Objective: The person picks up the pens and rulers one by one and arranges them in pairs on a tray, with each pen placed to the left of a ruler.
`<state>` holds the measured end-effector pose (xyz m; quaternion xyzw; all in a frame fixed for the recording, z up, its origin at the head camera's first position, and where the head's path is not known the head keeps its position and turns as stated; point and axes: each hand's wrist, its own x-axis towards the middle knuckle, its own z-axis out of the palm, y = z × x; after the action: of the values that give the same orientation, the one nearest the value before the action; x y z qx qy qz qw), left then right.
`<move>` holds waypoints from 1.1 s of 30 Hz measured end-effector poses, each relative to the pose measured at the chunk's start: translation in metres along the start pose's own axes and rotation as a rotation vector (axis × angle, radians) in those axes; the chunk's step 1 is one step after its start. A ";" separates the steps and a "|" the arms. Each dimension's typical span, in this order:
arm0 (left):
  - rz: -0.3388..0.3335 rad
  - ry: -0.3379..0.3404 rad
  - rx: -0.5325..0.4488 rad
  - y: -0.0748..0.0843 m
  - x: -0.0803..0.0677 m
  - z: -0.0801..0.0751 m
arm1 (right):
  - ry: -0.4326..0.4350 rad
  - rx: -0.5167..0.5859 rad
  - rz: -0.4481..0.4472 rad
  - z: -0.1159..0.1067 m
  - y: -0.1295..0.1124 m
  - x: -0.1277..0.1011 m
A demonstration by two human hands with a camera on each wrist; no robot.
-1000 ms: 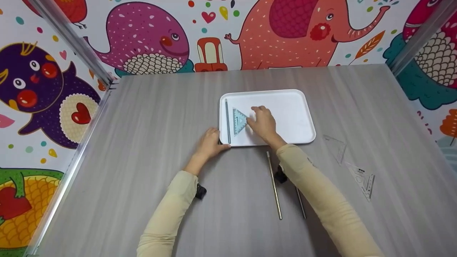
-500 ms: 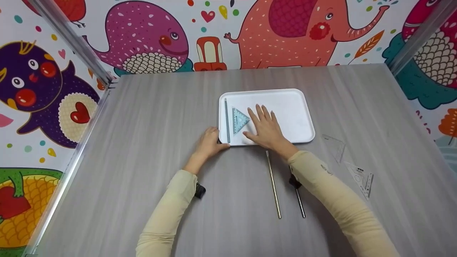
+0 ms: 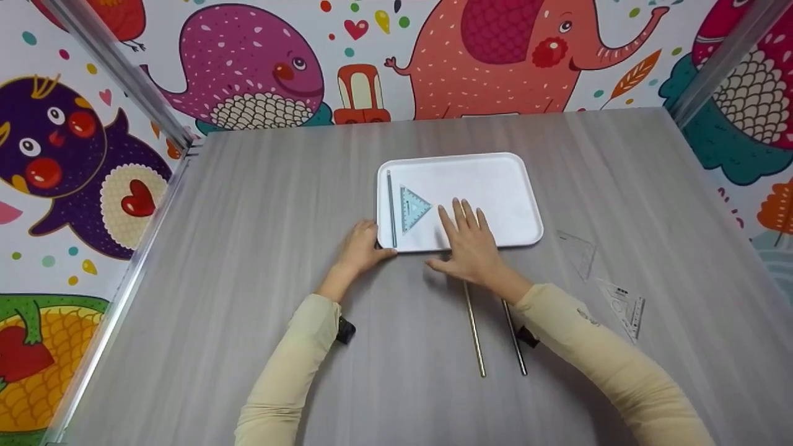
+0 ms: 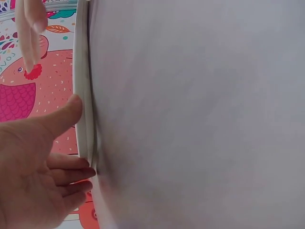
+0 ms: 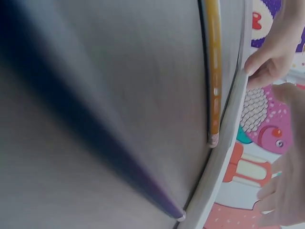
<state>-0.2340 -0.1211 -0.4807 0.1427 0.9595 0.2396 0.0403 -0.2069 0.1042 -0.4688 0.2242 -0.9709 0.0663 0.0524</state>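
Note:
My left hand [image 3: 361, 246] holds the near left corner of a white tray [image 3: 495, 192]; its thumb lies along the front rim [image 4: 83, 114] in the left wrist view. My right hand [image 3: 472, 251], fingers spread and holding nothing, is over the tray's front edge. Inside the tray, a blue-green pencil [image 3: 391, 210] lies along the left side, and a light blue set square [image 3: 413, 209] sits beside it. Below the right hand are a yellow-gold pencil [image 3: 475, 334] with an eraser end and a dark pencil [image 3: 515, 341], both pointing toward the tray.
Two clear set squares, one [image 3: 577, 254] nearer the tray and another [image 3: 622, 306] closer to me, lie on the grey table [image 3: 279, 198] at the right. Walls with cartoon animals [image 3: 495, 62] and metal posts [image 3: 124, 74] bound the table's back and sides.
The right hand has let go of the light blue set square, spread its fingers and drawn back toward the tray's front edge. The left hand stays at the corner.

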 end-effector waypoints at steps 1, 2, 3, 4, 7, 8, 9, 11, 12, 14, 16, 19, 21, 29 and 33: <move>0.001 -0.001 0.003 0.000 0.000 0.000 | -0.007 0.001 -0.001 -0.001 -0.001 -0.004; 0.002 -0.001 0.004 0.000 0.000 0.000 | -0.011 0.006 -0.002 -0.002 -0.002 -0.008; 0.006 0.004 0.005 -0.001 0.000 0.001 | -0.014 0.009 -0.003 -0.003 -0.002 -0.012; 0.009 0.006 0.005 0.000 0.000 0.001 | -0.018 0.012 -0.001 -0.005 -0.003 -0.016; 0.013 0.011 0.007 0.000 0.000 0.001 | -0.025 0.020 0.005 -0.009 -0.004 -0.027; 0.015 0.013 0.009 0.000 -0.001 0.001 | -0.027 0.021 0.006 -0.010 -0.004 -0.030; 0.018 0.016 0.013 0.000 -0.001 0.001 | -0.029 0.017 0.007 -0.011 -0.004 -0.033; 0.017 0.017 0.012 0.000 -0.002 0.001 | -0.030 0.012 0.009 -0.012 -0.004 -0.039; 0.017 0.017 0.012 0.000 -0.002 0.001 | -0.030 0.006 0.009 -0.013 -0.004 -0.041; 0.012 0.011 0.004 0.001 -0.002 0.000 | -0.025 -0.001 0.009 -0.013 -0.004 -0.046; 0.003 0.003 -0.002 0.001 -0.002 0.000 | -0.018 -0.006 0.009 -0.014 -0.005 -0.050; -0.017 -0.011 -0.003 0.002 -0.002 -0.001 | -0.019 -0.011 0.011 -0.014 -0.007 -0.057; -0.026 -0.012 0.005 0.002 -0.001 -0.001 | -0.039 -0.015 0.014 -0.015 -0.009 -0.063; -0.035 -0.019 -0.002 0.002 0.000 -0.002 | -0.151 -0.016 0.030 -0.016 -0.020 -0.086; -0.041 -0.023 -0.008 0.002 -0.001 0.000 | -0.156 -0.030 0.010 -0.015 -0.024 -0.095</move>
<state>-0.2322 -0.1199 -0.4797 0.1256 0.9607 0.2411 0.0566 -0.1100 0.1264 -0.4640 0.2230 -0.9740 0.0344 -0.0206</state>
